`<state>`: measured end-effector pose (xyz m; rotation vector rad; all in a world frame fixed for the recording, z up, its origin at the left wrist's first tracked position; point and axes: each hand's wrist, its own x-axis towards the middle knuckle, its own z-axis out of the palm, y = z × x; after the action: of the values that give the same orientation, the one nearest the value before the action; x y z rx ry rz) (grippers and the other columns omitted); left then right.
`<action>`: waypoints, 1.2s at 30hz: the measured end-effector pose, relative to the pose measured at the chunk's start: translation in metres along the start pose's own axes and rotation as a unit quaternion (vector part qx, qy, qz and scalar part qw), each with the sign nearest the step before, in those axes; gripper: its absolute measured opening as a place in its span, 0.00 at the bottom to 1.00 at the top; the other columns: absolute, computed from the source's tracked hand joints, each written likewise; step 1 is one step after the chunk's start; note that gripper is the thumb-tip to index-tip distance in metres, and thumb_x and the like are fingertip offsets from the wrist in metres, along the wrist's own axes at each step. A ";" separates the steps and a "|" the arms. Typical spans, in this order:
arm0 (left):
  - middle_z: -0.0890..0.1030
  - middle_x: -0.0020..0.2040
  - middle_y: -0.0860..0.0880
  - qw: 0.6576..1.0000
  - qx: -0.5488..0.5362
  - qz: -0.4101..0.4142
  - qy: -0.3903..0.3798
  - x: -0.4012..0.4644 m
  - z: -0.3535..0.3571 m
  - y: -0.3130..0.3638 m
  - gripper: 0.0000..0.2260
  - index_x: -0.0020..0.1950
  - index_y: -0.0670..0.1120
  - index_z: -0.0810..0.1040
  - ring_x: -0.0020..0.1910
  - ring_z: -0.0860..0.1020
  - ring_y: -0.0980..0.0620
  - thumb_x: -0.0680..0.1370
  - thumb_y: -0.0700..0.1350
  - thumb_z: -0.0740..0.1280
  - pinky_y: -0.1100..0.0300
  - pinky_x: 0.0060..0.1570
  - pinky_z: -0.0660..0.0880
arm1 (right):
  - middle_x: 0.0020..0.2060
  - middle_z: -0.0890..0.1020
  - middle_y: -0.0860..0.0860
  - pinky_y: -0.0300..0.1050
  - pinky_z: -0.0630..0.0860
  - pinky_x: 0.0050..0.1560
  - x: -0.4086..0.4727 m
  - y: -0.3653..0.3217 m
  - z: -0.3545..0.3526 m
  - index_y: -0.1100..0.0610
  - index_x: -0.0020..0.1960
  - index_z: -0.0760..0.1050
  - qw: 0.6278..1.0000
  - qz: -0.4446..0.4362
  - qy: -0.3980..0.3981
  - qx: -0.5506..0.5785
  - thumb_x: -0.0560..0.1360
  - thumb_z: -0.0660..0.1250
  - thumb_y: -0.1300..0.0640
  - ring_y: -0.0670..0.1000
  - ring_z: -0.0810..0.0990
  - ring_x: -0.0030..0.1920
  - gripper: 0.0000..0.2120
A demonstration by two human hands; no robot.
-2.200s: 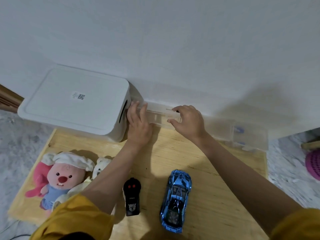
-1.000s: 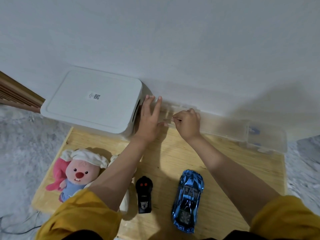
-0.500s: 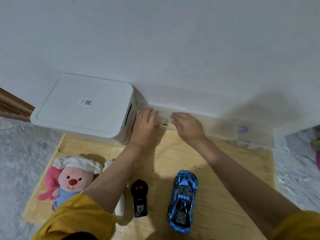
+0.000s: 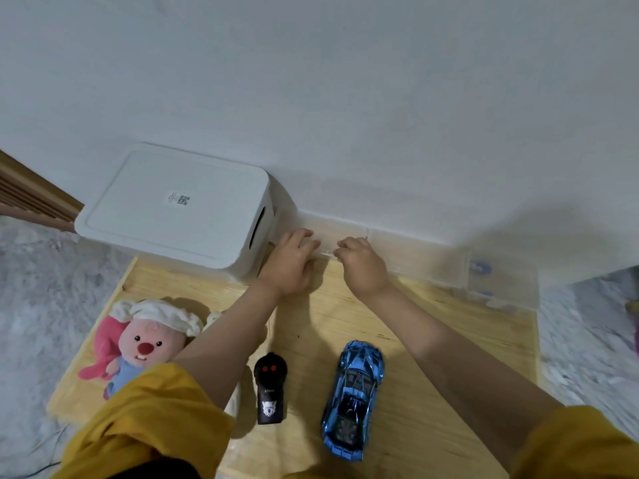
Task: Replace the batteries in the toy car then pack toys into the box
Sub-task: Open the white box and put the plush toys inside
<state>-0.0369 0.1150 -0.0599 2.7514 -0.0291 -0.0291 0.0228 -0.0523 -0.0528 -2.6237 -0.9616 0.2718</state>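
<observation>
A shiny blue toy car (image 4: pixel 354 399) lies on the wooden board (image 4: pixel 449 357) near its front edge, with a black remote control (image 4: pixel 270 388) to its left. At the back, against the wall, stands a long clear plastic compartment case (image 4: pixel 415 257). My left hand (image 4: pixel 290 264) and my right hand (image 4: pixel 361 266) both rest on the case's left end, fingers curled over its front edge and lid. A white lidded storage box (image 4: pixel 173 209) stands at the back left. A pink plush doll (image 4: pixel 145 344) with a white hat lies at the front left.
A second white plush (image 4: pixel 212 318) is mostly hidden behind my left forearm. The board lies on grey carpet (image 4: pixel 38 305). Small blue parts (image 4: pixel 480 269) show inside the case's right end. Wooden trim (image 4: pixel 31 198) runs at the far left.
My left hand's fingers, spread and raised a second ago, have come down and curled onto the case's left end. My right hand stays at the lid's edge. The camera view shifted slightly.
</observation>
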 end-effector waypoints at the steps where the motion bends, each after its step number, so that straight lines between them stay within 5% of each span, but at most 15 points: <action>1: 0.68 0.69 0.40 1.000 0.013 -0.017 -0.023 -0.001 -0.003 0.005 0.21 0.69 0.41 0.71 0.67 0.67 0.39 0.75 0.39 0.65 0.43 0.65 0.68 | 0.61 0.76 0.55 0.52 0.74 0.55 0.001 0.000 -0.002 0.61 0.60 0.77 1.000 0.002 -0.006 0.001 0.75 0.58 0.70 0.58 0.71 0.62 0.16; 4: 0.60 0.76 0.43 0.997 0.035 -0.045 -0.054 -0.010 -0.014 0.026 0.25 0.75 0.43 0.60 0.74 0.58 0.43 0.78 0.41 0.61 0.47 0.74 0.52 | 0.60 0.79 0.54 0.48 0.71 0.61 0.003 -0.004 -0.016 0.60 0.59 0.78 0.998 0.045 -0.006 0.046 0.75 0.61 0.65 0.56 0.75 0.62 0.15; 10: 0.71 0.67 0.40 0.975 -0.118 0.003 0.190 -0.051 -0.066 0.025 0.19 0.66 0.40 0.73 0.67 0.69 0.43 0.76 0.41 0.63 0.51 0.66 0.68 | 0.53 0.83 0.51 0.38 0.73 0.56 -0.012 -0.075 -0.050 0.58 0.57 0.79 0.940 0.138 0.128 0.286 0.76 0.65 0.59 0.48 0.80 0.53 0.11; 15: 0.72 0.64 0.40 0.942 -0.112 -0.123 0.292 -0.082 -0.127 -0.051 0.18 0.63 0.41 0.75 0.64 0.71 0.41 0.74 0.44 0.64 0.55 0.60 0.68 | 0.55 0.79 0.47 0.33 0.73 0.52 -0.004 -0.162 -0.044 0.58 0.62 0.75 0.902 0.177 0.136 0.370 0.77 0.65 0.57 0.43 0.77 0.51 0.15; 18: 0.67 0.67 0.35 0.932 -0.087 -0.232 0.263 -0.093 -0.158 -0.113 0.23 0.68 0.40 0.71 0.66 0.66 0.36 0.75 0.49 0.66 0.44 0.62 0.70 | 0.50 0.78 0.43 0.34 0.75 0.50 0.020 -0.201 -0.025 0.54 0.57 0.73 0.894 0.217 0.142 0.365 0.75 0.66 0.53 0.42 0.77 0.49 0.13; 20: 0.64 0.69 0.34 0.925 -0.099 -0.305 0.205 -0.096 -0.175 -0.148 0.29 0.72 0.39 0.65 0.68 0.63 0.34 0.75 0.51 0.68 0.42 0.64 0.67 | 0.56 0.78 0.51 0.50 0.77 0.57 0.034 -0.220 -0.014 0.55 0.62 0.71 0.892 0.259 0.148 0.340 0.70 0.65 0.45 0.51 0.77 0.56 0.24; 22: 0.67 0.67 0.36 0.919 -0.133 -0.343 0.141 -0.095 -0.185 -0.174 0.30 0.70 0.38 0.64 0.65 0.67 0.36 0.75 0.53 0.68 0.47 0.58 0.69 | 0.59 0.73 0.60 0.52 0.72 0.62 0.048 -0.232 -0.008 0.61 0.66 0.66 0.895 0.306 0.147 0.290 0.71 0.67 0.46 0.60 0.73 0.61 0.29; 28: 0.74 0.57 0.39 0.927 -0.149 -0.338 0.069 -0.089 -0.195 -0.200 0.29 0.58 0.36 0.72 0.52 0.76 0.41 0.70 0.57 0.72 0.54 0.41 0.70 | 0.57 0.71 0.67 0.52 0.64 0.63 0.069 -0.243 -0.011 0.70 0.58 0.66 0.881 0.394 0.149 0.215 0.73 0.69 0.49 0.65 0.68 0.61 0.27; 31: 0.76 0.55 0.38 0.928 -0.143 -0.338 0.069 -0.085 -0.197 -0.206 0.31 0.56 0.36 0.73 0.50 0.77 0.40 0.67 0.58 0.75 0.52 0.40 0.72 | 0.54 0.74 0.65 0.53 0.68 0.62 0.074 -0.245 -0.016 0.70 0.56 0.68 0.865 0.420 0.170 0.216 0.71 0.70 0.53 0.65 0.72 0.59 0.24; 36: 0.75 0.62 0.43 0.926 -0.165 -0.330 0.081 -0.088 -0.201 -0.209 0.35 0.65 0.39 0.70 0.59 0.75 0.43 0.67 0.57 0.76 0.54 0.49 0.71 | 0.46 0.80 0.57 0.44 0.73 0.43 0.072 -0.240 -0.019 0.64 0.50 0.73 0.836 0.442 0.174 0.276 0.64 0.68 0.48 0.60 0.79 0.46 0.23</action>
<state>-0.1162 0.3865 0.0476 2.2945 0.8628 0.0102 -0.0588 0.1625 0.0492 -2.2408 0.4537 0.2176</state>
